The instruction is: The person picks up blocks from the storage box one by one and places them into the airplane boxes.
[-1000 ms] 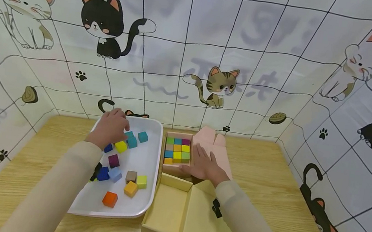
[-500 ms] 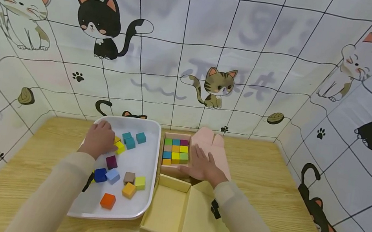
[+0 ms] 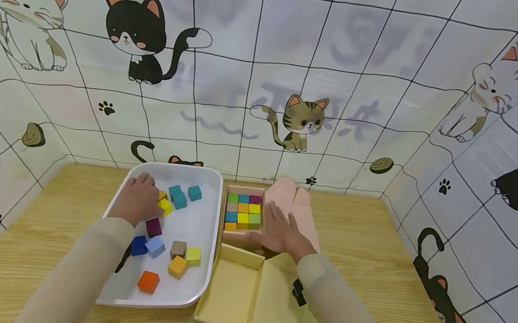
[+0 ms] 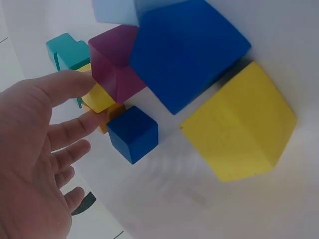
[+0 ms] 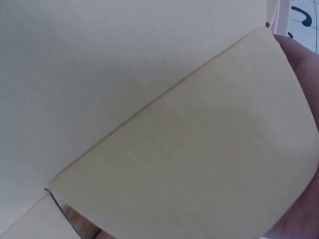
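At left, the left hand [image 3: 136, 200] has its thumb and forefinger parted around a yellow cube [image 3: 165, 206] in the white tray [image 3: 201, 219]; I cannot tell whether they pinch it. Other loose cubes [image 3: 148, 282] seem left to pack. Centre, the pink box [image 3: 234, 237] looks mostly filled, its near row showing one cube. Rightward, the right hand's [image 3: 280, 236] straight fingers rest by its right edge, gripping nothing visible.

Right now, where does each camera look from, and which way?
Head: on the head, facing forward and down at the tray, pink box and yellow box; left hand, right hand and sleeves show.
Left wrist: on that wrist, facing cubes; left hand's palm side shows.
Right wrist: on that wrist, facing a pale flap; right hand shows partly.
Head and left wrist share the purple cube and left hand.
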{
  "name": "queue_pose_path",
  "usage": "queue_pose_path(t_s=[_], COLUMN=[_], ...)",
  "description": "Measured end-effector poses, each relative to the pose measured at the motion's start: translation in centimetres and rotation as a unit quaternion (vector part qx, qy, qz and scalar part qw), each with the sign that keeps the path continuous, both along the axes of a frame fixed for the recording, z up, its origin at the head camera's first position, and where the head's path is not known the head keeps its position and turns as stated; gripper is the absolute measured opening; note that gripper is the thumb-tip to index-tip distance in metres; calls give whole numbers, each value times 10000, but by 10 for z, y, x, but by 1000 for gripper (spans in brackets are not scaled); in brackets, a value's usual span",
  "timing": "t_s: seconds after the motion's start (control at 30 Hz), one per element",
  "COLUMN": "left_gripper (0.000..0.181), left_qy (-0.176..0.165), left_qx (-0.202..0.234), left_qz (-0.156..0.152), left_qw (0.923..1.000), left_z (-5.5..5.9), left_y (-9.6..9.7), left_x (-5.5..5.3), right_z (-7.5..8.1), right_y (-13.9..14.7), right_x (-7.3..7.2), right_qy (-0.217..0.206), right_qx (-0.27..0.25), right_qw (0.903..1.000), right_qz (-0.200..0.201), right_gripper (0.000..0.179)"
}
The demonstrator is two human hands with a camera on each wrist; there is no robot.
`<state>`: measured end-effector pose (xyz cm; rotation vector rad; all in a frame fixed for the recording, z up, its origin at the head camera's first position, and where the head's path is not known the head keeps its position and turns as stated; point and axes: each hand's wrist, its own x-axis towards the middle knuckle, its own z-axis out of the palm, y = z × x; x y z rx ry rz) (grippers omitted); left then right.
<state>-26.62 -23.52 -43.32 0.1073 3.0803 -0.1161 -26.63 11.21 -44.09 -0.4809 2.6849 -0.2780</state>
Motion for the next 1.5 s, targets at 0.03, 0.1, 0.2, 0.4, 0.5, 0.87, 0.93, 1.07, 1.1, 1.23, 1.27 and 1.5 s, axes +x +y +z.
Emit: queue_pose_path(t_s=[0.03, 0.1, 0.2, 0.4, 0.5, 0.87, 0.93, 1.07, 1.1, 1.23, 1.27, 1.5], left_gripper=[41, 40, 39, 36, 33, 28, 29, 30, 30, 30, 30, 25], left_qy=[6, 41, 120, 348, 438, 675, 703, 740, 750, 713, 683, 447], left_qx=[11, 51, 52, 17, 137, 717, 797, 927, 949, 1039, 1048, 1015], left_qz=[-1, -12, -104, -378, -468, -911, -982, -1163, -1231, -1482, -1543, -1917], left_qw=[10000, 10000, 9999, 9987, 9978, 9910, 9895, 9861, 9850, 9809, 9801, 9752], left_z=[0, 0, 2, 17, 27, 59, 61, 63, 63, 62, 61, 51], left_y=[0, 0, -1, 0, 1, 30, 37, 53, 58, 77, 81, 110], left_x=[0, 1, 0, -1, 0, 3, 2, -1, -2, -5, -6, -10], right_z=[0, 0, 0, -2, -3, -2, -2, -2, -2, -2, -2, -1], right_y=[0, 0, 1, 1, 1, 0, 1, 1, 1, 1, 1, -1], right_x=[0, 1, 0, -1, -2, 0, 0, -1, -1, -1, 0, 1], right_qy=[1, -16, -39, -52, -106, -11, -16, -10, -4, 0, 3, -8], right_qx=[-2, -14, -21, -42, 31, -2, -11, -40, -60, -92, -113, -58], right_qw=[10000, 10000, 10000, 10000, 9999, 10000, 10000, 10000, 10000, 9999, 9999, 10000], right_qz=[2, -2, -18, -26, -48, -3, -7, -18, -16, -41, -36, -68], right_gripper=[95, 95, 95, 96, 96, 94, 94, 95, 95, 95, 95, 97])
